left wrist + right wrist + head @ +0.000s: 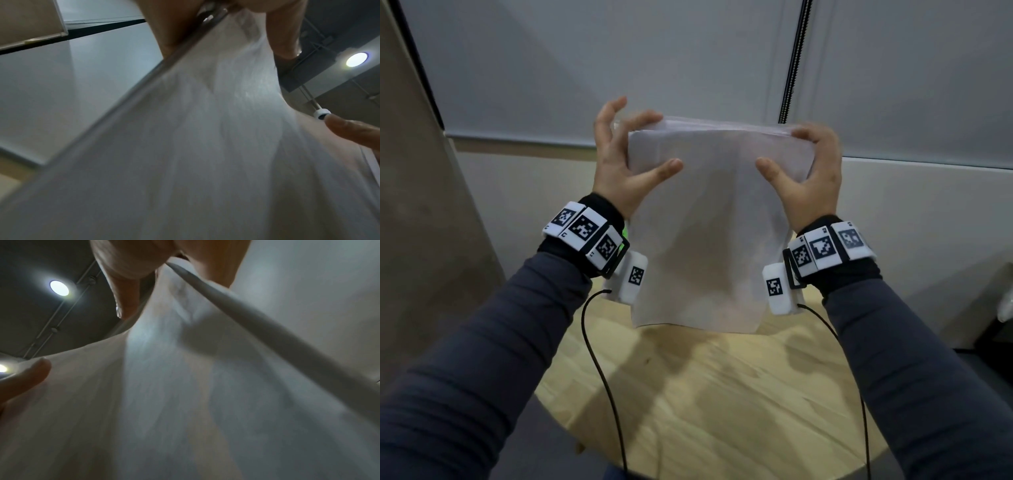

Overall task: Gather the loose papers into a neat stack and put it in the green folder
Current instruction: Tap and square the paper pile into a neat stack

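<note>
A stack of white papers [705,233] stands upright in the air above the table, held between both hands. My left hand [619,161] grips its upper left corner, thumb on the near face and fingers curled over the top edge. My right hand [808,168] grips the upper right corner the same way. In the left wrist view the paper stack [185,154] fills the picture, and in the right wrist view the paper stack [185,394] does too, with a thumb pressed on the near sheet in each. A sliver of green [625,234] shows behind my left wrist; the folder itself is hidden.
A light wooden table [705,394] lies below the papers. A grey wall and window blind [688,68] stand behind, with a dark vertical rail [792,61]. A beige panel [414,205] rises at the left. Dark furniture [996,308] sits at the right edge.
</note>
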